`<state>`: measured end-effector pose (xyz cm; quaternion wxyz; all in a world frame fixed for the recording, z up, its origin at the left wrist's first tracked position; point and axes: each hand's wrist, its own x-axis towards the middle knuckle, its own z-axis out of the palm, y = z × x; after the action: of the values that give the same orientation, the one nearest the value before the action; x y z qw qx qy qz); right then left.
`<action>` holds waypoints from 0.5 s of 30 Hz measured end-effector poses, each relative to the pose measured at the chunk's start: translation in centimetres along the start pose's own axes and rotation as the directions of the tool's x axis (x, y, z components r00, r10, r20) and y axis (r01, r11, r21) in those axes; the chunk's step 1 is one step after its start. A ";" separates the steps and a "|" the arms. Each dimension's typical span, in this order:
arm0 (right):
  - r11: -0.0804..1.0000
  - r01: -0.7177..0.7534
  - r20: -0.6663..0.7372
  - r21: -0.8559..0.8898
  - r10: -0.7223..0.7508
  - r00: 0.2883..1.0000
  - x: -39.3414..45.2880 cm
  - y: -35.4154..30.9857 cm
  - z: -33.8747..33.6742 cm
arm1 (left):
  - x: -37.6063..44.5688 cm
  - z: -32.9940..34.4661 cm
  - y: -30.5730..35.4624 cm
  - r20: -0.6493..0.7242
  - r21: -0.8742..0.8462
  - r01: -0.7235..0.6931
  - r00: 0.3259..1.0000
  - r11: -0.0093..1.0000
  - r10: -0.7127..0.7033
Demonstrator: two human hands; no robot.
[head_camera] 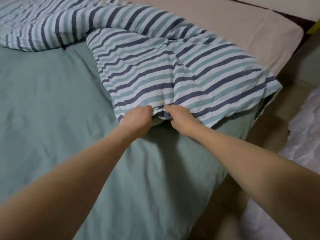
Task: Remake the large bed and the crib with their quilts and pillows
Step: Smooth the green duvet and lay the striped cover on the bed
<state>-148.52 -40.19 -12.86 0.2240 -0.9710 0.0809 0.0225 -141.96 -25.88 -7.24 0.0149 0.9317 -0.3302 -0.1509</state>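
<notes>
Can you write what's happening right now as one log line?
left hand: grips striped quilt edge | right hand: grips same edge | quilt: bunched on green cover

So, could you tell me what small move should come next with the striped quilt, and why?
Probably draw the edge toward you. Both the left hand and right hand grip the striped quilt at its near edge, side by side, while it lies bunched and folded, leaving the green sheet uncovered.

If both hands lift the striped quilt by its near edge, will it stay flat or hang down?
The striped quilt will probably hang down: it already lies in soft folds and bunches between the left hand and right hand. It looks padded, so perhaps bulky rather than heavy.
</notes>
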 end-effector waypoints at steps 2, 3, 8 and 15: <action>0.999 -0.033 0.081 0.044 0.029 0.996 -3.0 1.3 -3.0 | -1.3 -1.9 3.9 0.118 -0.013 -0.086 0.989 0.996 0.087; 0.995 -0.061 0.118 0.080 0.051 0.992 -4.6 2.0 -4.4 | -1.9 -2.4 6.1 0.165 -0.020 -0.125 0.978 0.992 0.127; 0.993 -0.093 0.361 0.073 0.061 0.930 -13.3 5.9 -10.1 | -6.1 -1.4 16.5 0.438 -0.116 -0.227 0.862 0.967 0.255; 0.981 -0.191 0.483 0.012 0.162 0.860 -21.7 9.5 -7.8 | -10.4 2.9 18.2 0.726 -0.053 -0.237 0.658 0.970 0.200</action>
<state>-171.42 -48.85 -8.27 0.2626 -0.9164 0.1120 0.2805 -161.59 -33.42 -4.86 -0.1205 0.7490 -0.4216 -0.4967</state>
